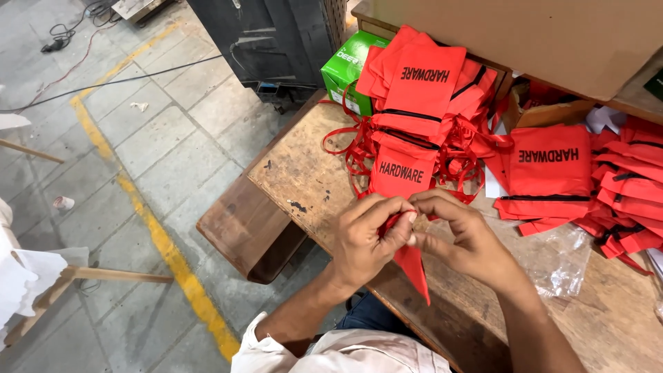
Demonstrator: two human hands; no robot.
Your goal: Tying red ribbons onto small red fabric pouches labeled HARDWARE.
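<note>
Red fabric strip (414, 266), pinched at its top between both hands and hanging down below them to a point over the near edge of the wooden table (304, 166). Left hand (366, 238) clenched on the strip's upper end, thumb and forefinger pressed together over the fold. Right hand (459, 235) grasping the same end from the other side, fingertips touching those of the left. Just beyond the hands, a red zip pouch with black lettering (404, 169), lying amid a tangle of loose red ribbons (352, 145). Farther back, a heap of the same red pouches (425, 79), leaning against a green carton (349, 65). To the right, another flat red pouch (549, 169) and a further stack of pouches (632, 190) near the table's far right. Crumpled clear plastic (556, 262) on the wood right of the right hand. Large brown cardboard box (539, 34) at the back. Left of the table, grey concrete floor with a yellow painted line (148, 221).
</note>
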